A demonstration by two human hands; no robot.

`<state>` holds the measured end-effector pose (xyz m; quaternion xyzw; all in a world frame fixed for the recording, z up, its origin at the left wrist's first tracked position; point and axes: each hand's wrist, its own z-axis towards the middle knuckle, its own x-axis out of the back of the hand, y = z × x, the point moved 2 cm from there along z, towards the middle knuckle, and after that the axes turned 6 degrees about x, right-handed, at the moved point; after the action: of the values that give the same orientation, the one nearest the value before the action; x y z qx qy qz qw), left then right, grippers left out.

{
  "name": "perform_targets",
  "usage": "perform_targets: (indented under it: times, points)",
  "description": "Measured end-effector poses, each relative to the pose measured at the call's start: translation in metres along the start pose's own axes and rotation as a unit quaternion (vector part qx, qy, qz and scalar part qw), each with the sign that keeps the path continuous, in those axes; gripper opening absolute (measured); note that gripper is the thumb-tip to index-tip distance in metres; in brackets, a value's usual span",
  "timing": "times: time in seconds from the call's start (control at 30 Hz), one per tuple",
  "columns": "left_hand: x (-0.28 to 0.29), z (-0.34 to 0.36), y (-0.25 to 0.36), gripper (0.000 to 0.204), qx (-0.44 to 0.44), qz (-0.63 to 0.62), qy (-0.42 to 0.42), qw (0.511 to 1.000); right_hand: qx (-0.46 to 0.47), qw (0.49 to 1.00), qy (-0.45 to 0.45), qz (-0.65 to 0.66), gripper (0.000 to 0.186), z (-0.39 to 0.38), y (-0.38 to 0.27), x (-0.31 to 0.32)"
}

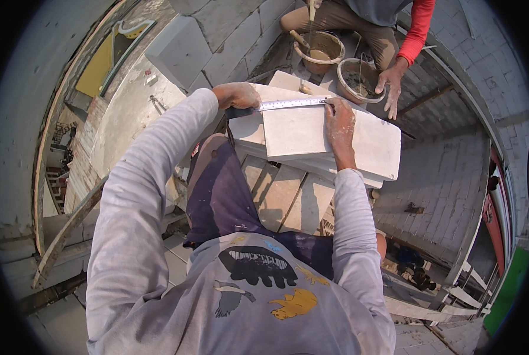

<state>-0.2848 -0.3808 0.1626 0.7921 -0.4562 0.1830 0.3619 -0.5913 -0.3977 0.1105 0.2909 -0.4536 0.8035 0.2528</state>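
Observation:
A white tape measure blade [294, 103] is stretched across a pale lightweight block [297, 133], close to its far edge. My left hand [239, 96] is closed on the tape measure at the blade's left end; something dark, perhaps its case, shows below the fingers. At the other end, my right hand [340, 123] pinches the blade tip with bent fingers, its wrist over the block. This block lies on top of another pale block [374, 142], which reaches out to the right.
A person's hand [390, 89] hangs beside a mortar bucket [359, 81]. Another bucket [321, 52] stands next to it, with a trowel handle [300, 39] at its rim. A block wall [217, 41] rises at far left. Boards [282, 195] lie below the blocks, with a drop on the right.

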Motion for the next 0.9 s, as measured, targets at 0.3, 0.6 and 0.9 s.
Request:
perform_targets:
  times: [0.3,0.6,0.9]
  points:
    - [-0.002,-0.003,0.005,0.028,0.044,-0.017,0.002,0.999,-0.002,1.0,-0.006,-0.018,0.015,0.001,0.0,0.0]
    - [-0.003,0.0,-0.001,0.032,0.028,-0.023,0.006,0.999,0.022,1.0,-0.014,-0.009,0.01,0.008,-0.003,0.001]
    - [-0.019,-0.001,0.001,0.024,0.004,0.027,0.016,1.0,0.041,0.998,-0.014,-0.037,0.011,-0.004,0.002,0.009]
